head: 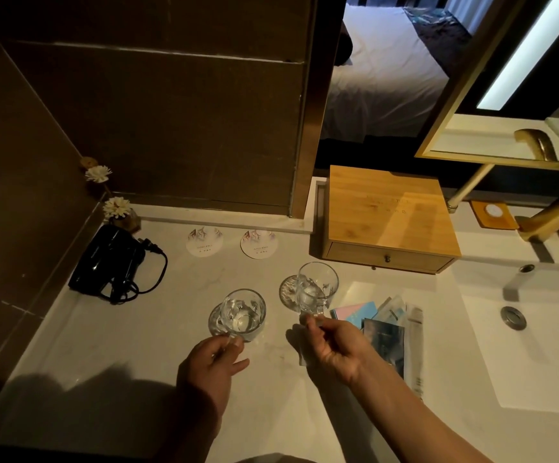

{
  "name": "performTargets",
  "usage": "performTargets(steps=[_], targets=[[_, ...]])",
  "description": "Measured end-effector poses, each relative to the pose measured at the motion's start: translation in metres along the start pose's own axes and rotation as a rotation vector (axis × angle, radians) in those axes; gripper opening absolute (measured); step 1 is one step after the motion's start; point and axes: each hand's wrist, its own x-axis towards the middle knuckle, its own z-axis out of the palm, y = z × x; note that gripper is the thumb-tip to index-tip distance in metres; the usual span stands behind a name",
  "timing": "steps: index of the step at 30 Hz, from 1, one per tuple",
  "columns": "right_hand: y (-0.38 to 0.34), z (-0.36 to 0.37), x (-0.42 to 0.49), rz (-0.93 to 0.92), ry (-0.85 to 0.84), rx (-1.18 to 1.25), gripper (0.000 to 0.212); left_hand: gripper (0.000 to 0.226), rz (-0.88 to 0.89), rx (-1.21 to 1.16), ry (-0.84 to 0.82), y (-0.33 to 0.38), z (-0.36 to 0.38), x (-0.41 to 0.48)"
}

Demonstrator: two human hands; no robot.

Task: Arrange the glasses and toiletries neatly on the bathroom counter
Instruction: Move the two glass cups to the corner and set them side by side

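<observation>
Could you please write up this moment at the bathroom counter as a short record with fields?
left hand: grip on the handle of the left glass mug
right hand: grip on the handle of the right glass mug
coasters: two round ones, left and right, bare, by the back wall
toiletries: loose packets beside the sink
wooden drawer box: shut
hair dryer: far left, cord coiled

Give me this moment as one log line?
left hand: holds left glass mug | right hand: holds right glass mug | coasters: empty
</observation>
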Motion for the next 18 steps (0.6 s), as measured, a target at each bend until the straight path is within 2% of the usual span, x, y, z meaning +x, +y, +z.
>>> performTargets(steps=[7,11,13,16,18], targets=[[0.002,0.001,-0.016,-0.159,0.089,-0.164,0.023,0.002,0.065,0.137,0.012,0.003,-0.001,-0.008],[-0.001,-0.013,-0.025,-0.278,0.096,-0.337,0.029,0.009,0.087,0.181,-0.006,0.009,-0.003,-0.012],[0.0,-0.015,-0.031,-0.425,0.164,-0.584,0.024,0.014,0.108,0.22,-0.024,0.014,-0.004,-0.014],[0.004,-0.015,-0.038,-0.798,0.382,-1.098,0.017,0.013,0.139,0.253,-0.045,0.017,-0.007,-0.014],[0.005,-0.014,-0.037,-0.975,0.435,-1.382,0.02,0.012,0.143,0.264,-0.052,0.018,-0.008,-0.014]])
